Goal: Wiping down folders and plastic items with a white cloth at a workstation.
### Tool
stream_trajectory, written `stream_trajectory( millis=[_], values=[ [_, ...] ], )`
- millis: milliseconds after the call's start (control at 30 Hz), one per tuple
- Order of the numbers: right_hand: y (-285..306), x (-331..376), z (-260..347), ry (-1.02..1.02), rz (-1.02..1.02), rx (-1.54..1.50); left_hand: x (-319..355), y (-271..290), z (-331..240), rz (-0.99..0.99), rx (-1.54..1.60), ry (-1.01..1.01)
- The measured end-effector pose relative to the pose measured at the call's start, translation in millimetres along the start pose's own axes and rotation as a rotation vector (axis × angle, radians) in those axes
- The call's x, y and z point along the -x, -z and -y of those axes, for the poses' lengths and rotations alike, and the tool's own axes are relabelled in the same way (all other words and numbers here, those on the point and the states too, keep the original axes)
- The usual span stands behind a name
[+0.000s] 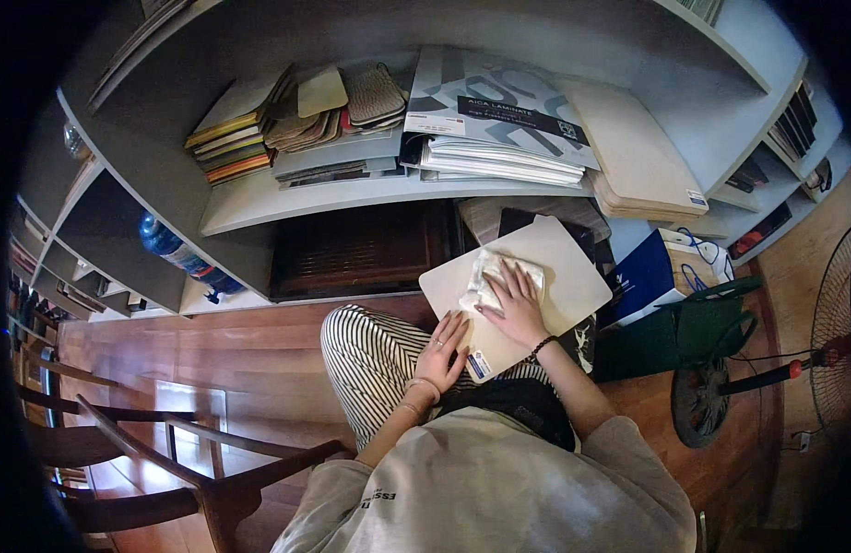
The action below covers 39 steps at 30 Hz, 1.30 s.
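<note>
A cream-coloured flat board (573, 276) with rounded corners lies tilted across my lap. A small label is stuck near its lower corner. On the board is a crumpled white cloth (481, 276). My right hand (516, 309) rests on the cloth, fingers spread and pressing it against the surface. My left hand (441, 352) lies open along the board's near left edge, its fingers stretched over the rim beside the label. The underside of the board is hidden.
Ahead, a grey shelf unit (352, 205) holds sample stacks (232, 138), a thick binder (499, 101) and more boards (638, 157). A blue-capped bottle (181, 253) leans left. Right are a blue box (647, 276), green bag (674, 336) and fan (836, 341). A wooden chair (223, 488) stands left.
</note>
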State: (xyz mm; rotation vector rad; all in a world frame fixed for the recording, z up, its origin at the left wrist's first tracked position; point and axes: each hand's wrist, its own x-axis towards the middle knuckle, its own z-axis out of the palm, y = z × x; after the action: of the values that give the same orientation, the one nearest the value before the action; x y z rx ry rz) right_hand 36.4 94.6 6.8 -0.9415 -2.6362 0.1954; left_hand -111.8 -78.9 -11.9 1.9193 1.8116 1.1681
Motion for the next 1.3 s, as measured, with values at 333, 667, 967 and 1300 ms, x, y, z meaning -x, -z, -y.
stream_trajectory(
  millis=[333,667,967,1300],
  values=[
    [24,40,6,0.100,0.158,-0.085,1,-6,-5,-0.170,-0.177,0.084],
    [11,25,-19,-0.048,0.048,0.008,-6,-9,13,0.065,0.463,0.432],
    [31,60,18,0.134,0.155,-0.099,-2,-10,11,0.052,0.295,0.396],
    [27,36,-11,0.082,0.138,-0.073,-3,-11,8,0.033,0.244,0.409]
  ],
)
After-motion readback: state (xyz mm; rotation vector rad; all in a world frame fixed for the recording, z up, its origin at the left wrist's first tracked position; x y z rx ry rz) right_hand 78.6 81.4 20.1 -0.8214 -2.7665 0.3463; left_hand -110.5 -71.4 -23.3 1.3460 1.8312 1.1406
